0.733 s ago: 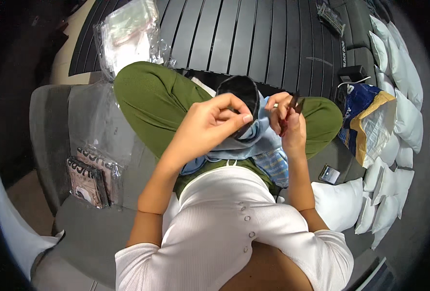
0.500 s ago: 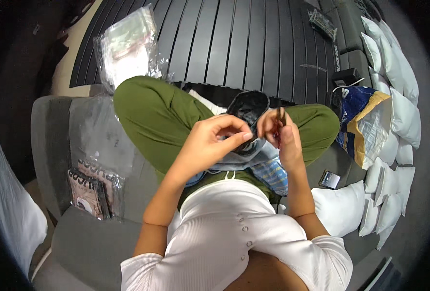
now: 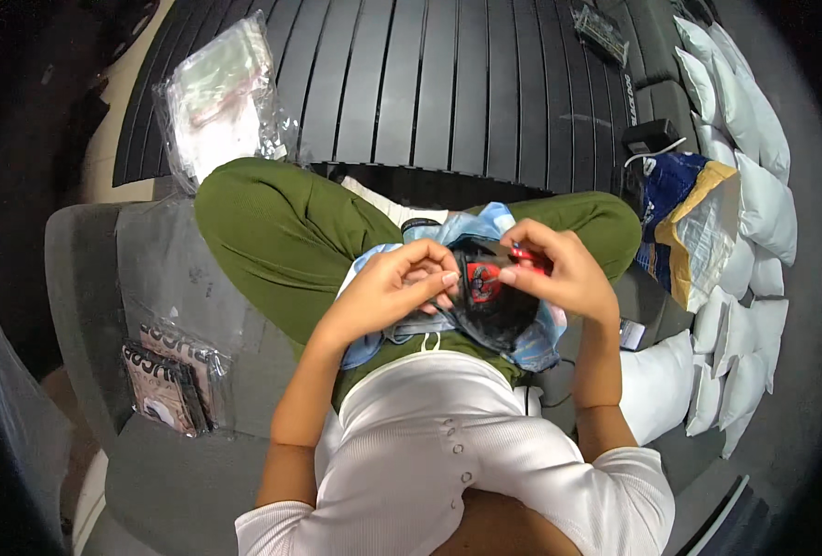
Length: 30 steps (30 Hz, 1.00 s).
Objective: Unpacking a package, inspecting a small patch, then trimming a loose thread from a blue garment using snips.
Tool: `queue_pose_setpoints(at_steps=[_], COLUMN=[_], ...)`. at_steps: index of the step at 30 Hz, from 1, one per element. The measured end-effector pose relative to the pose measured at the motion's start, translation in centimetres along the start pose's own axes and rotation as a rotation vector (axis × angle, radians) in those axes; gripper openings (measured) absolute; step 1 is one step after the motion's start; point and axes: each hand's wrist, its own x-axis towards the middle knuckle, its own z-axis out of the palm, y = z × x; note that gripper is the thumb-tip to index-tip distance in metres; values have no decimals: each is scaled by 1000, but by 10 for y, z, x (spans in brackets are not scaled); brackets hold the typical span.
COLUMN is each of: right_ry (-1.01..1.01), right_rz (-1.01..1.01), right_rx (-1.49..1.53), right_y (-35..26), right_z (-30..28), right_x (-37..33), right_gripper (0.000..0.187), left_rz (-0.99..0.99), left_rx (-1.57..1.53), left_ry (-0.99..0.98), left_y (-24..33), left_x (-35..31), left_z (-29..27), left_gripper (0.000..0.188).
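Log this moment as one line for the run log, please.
left hand: grip on black pouch | right hand: pinching red tab at pouch edge | under: blue cloth, lap

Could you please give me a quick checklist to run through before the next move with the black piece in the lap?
1. Left hand grips the black piece: ok.
2. Right hand pinches its upper edge: ok.
3. Red part faces the camera: ok.
4. Blue cloth lies under the work: ok.
5. What the right fingers hold besides the piece: cannot tell.
6. Clear bags within reach on the left: ok, probably.
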Motion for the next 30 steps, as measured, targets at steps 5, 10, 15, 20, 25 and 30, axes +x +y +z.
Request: queue_pose_setpoints(at_steps=[5,10,15,20,25,30], right_ry=[178,271,396,701,610,534], right_rz=[123,168,98,-69,-356,-373], right_rx=[151,288,329,526,536,251], right_y=[63,69,66,36,14,6], right_z=[5,10,8,-3,15,29], right_x=[14,5,-4,-21,-15,-4], right_gripper=[18,19,17,32,42,43], left_rz=[275,473,478,-4,-40,33], left_rx=[685,1005,855,71,-23,-116], left_ry=[-222,-239,-149,37,108,106], left_y=[-40,-70,-66,-2,26,25], left_x=[17,33,54,35,19,15], left_z=[16,61,71,42,34,34], left_gripper=[34,36,23,24,25,28])
